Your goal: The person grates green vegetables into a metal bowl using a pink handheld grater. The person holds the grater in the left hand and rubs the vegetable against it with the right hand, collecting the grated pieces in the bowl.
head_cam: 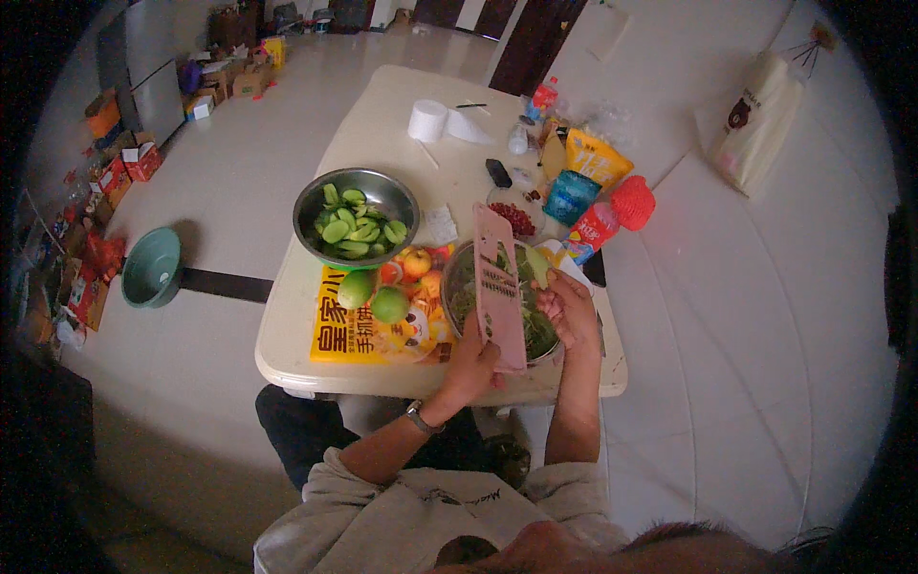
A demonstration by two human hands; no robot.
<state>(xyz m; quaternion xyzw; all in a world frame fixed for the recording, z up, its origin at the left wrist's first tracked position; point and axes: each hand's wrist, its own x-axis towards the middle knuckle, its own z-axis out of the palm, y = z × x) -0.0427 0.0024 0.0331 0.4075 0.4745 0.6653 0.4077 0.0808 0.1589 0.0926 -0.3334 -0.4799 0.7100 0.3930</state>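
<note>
My left hand [470, 367] grips the lower end of a pink plastic grater [508, 326], which is tilted over a metal bowl [446, 287]. Green shreds [539, 331] lie in that bowl, partly hidden by the grater. Between the fingers of my right hand [575, 310] is a pale green piece of fruit or vegetable [536, 267], at the grater's right side. Farther left, a steel bowl [387, 188] holds several cut green pieces [351, 226]. Two whole round green fruits [356, 288] rest in front of it, on a yellow printed sheet or bag [331, 323].
Behind the grater stands a clear container of red bits [513, 217]. A teal packet [572, 197], a yellow pouch [595, 154] and a red mesh bundle [633, 202] crowd the table's right edge. A paper roll [427, 120] stands farther back. On the floor is a green basin [150, 269].
</note>
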